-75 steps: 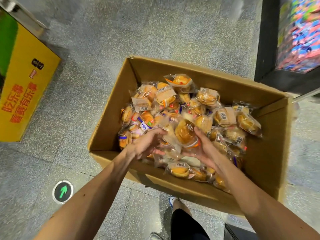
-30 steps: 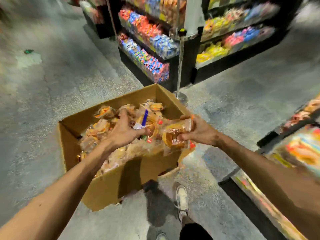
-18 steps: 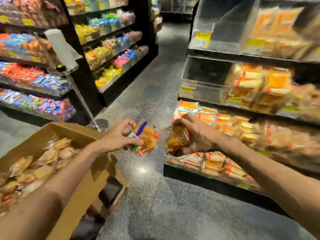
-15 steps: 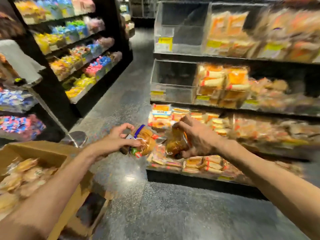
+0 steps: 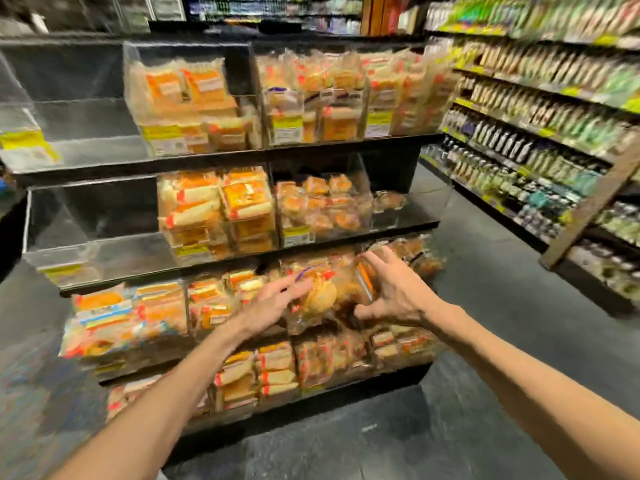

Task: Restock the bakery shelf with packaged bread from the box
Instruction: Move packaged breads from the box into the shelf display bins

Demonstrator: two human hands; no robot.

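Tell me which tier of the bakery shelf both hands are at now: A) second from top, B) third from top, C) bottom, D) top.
B: the left hand and right hand flank a bread pack on the third tier down of the bakery shelf.

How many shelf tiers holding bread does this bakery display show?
4. Top tier, second tier below it, third tier lower again, bottom tier near the floor. None looks hidden, though blur softens the lowest.
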